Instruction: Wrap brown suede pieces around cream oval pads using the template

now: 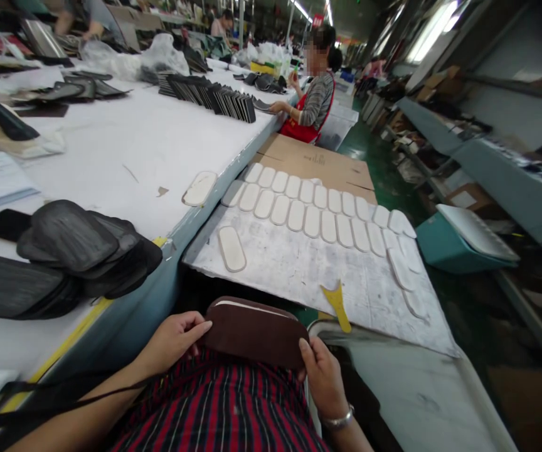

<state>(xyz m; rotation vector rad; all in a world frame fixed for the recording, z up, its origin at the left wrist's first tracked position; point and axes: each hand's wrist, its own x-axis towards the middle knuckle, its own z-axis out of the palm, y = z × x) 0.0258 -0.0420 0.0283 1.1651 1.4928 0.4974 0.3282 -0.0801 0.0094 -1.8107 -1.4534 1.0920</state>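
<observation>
Between my two hands I hold a dark brown, oblong leather piece (255,336) with rounded ends, in front of my striped apron. A white strip shows along its upper edge. My left hand (177,339) pinches its left end between thumb and fingers. At the right end, the thumb of my right hand (322,370) lies on top, with the fingers partly hidden underneath. Ahead, a single white oval piece (232,249) lies on the whitish board (285,270). A yellow scraper-like tool (337,304) rests at the board's near edge, close to my right hand.
Rows of white oval pieces (311,216) cover the board's far part. On the white table (111,144) at left lie dark oval pieces (73,245) in piles. A co-worker (315,94) in a red apron sits beyond. A teal bin (463,238) stands at right.
</observation>
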